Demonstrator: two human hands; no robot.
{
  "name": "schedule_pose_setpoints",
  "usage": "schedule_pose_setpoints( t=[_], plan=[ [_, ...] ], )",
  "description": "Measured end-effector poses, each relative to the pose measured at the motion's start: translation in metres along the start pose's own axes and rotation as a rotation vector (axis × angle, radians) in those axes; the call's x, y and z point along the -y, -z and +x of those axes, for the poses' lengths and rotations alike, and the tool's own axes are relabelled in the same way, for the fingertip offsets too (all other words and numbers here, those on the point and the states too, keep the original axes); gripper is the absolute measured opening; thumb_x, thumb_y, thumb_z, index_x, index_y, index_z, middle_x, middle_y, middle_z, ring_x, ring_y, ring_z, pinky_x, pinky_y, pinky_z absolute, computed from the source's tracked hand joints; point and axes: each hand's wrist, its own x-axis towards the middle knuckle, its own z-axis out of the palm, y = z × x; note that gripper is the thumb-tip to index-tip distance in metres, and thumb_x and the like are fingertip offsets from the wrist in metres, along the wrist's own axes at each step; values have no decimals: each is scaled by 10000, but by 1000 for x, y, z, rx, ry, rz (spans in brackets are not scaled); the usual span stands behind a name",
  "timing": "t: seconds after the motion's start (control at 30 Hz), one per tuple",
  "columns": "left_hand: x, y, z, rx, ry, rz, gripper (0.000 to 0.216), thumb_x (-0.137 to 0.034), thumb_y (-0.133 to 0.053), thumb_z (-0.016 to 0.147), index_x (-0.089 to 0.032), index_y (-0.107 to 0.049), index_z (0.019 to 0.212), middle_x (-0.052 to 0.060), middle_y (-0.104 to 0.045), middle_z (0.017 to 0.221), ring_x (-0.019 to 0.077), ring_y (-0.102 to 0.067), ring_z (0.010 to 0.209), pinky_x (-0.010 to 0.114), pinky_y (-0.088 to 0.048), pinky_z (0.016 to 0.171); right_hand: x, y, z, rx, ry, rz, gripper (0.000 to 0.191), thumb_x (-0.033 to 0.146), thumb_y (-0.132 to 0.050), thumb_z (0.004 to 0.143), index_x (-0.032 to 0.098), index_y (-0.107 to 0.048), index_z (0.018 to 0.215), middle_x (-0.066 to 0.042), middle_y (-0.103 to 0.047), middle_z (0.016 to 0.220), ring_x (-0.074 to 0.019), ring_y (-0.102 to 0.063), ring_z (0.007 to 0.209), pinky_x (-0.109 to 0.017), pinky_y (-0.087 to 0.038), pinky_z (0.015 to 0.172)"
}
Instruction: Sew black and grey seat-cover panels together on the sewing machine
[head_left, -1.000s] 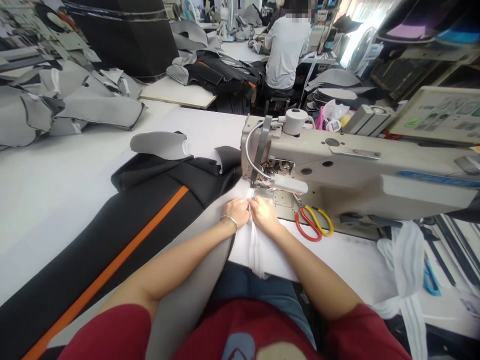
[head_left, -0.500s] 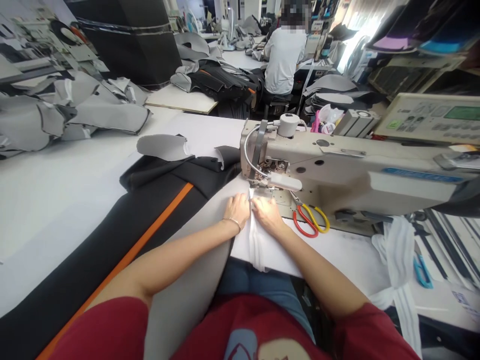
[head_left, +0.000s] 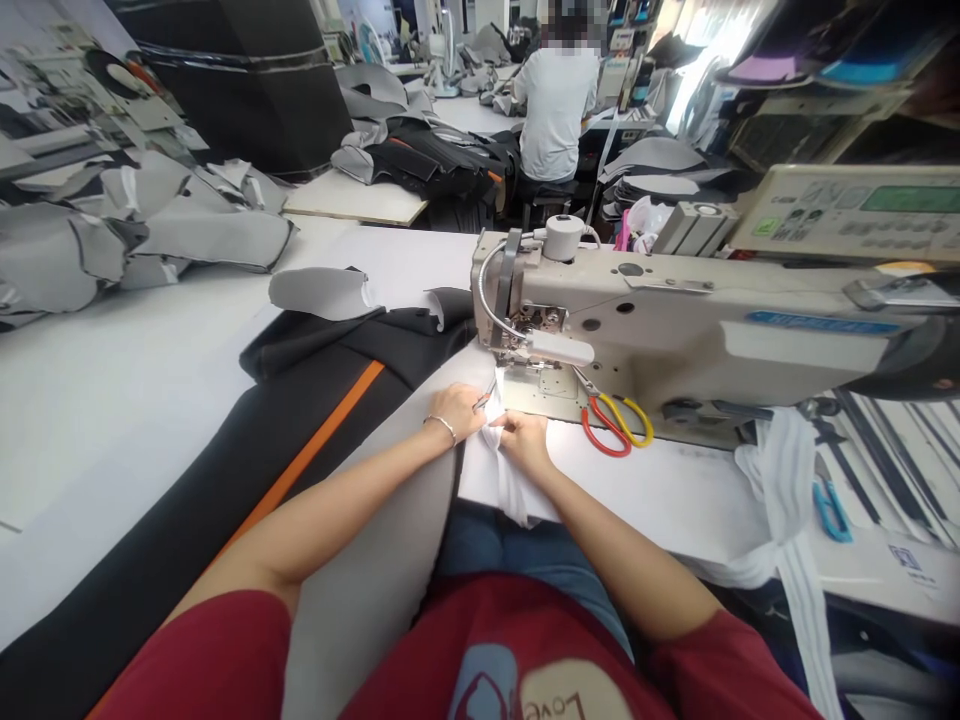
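My left hand point(head_left: 459, 408) and my right hand point(head_left: 523, 437) lie close together just in front of the needle area of a beige sewing machine point(head_left: 675, 330). Both pinch a narrow white strip point(head_left: 510, 480) that runs from the needle down over the table edge toward my lap. The left hand wears a thin bracelet and also presses on grey fabric point(head_left: 390, 540). A black panel with an orange stripe point(head_left: 315, 440) spreads to the left of my arms.
Red and yellow scissors point(head_left: 615, 425) rest on the machine bed, right of my hands. A control panel point(head_left: 847, 215) sits atop the machine. Grey fabric pieces point(head_left: 142, 235) pile up at far left. A person in a white shirt point(head_left: 555, 100) sits at the back. Blue snips point(head_left: 829, 505) lie at right.
Both hands have drawn back slightly from the needle toward me, and the white strip bunches a little between them. The view has shifted somewhat.
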Motion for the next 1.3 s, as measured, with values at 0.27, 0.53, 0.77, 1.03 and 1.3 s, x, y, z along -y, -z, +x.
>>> schedule_pose_setpoints(
  t=[0.27, 0.53, 0.77, 1.03, 1.3],
  plan=[
    [-5, 0, 1, 102, -25, -73, 186, -295, -494, 703, -170, -622, 652, 32, -636, 785, 151, -560, 810, 224, -419, 714, 8, -15, -2, -76, -20, -91, 163, 122, -467, 617, 201, -609, 608, 47, -607, 565, -108, -495, 553, -285, -305, 741],
    [-2, -11, -7, 98, -32, -144, 174, -269, -469, 724, -188, -623, 734, 25, -633, 816, 147, -562, 827, 225, -431, 723, 6, -5, 3, 74, 18, -81, 188, 97, -447, 608, 200, -605, 619, 41, -618, 613, -107, -506, 568, -283, -321, 744],
    [-7, -14, -11, 138, -39, -79, 225, -185, -448, 690, -177, -593, 862, 47, -614, 874, 180, -552, 869, 267, -450, 717, 2, 9, 26, 28, -77, -112, 92, 219, -442, 698, 194, -503, 763, 2, -596, 673, -145, -526, 618, -246, -354, 573],
    [-3, -22, -15, 41, -96, -103, 212, -174, -443, 686, -168, -604, 823, 39, -586, 932, 176, -539, 845, 260, -459, 653, 12, -12, 30, -22, -193, -277, 121, 266, -447, 719, 205, -522, 645, -9, -603, 639, -144, -524, 587, -239, -319, 535],
    [-3, -21, -19, -10, -90, -147, 237, -240, -420, 742, -165, -631, 819, 49, -447, 1203, 174, -546, 845, 277, -476, 660, 10, -31, 24, -112, -100, -285, 183, 288, -440, 786, 190, -556, 683, 14, -621, 652, -132, -556, 631, -297, -316, 724]
  ],
)
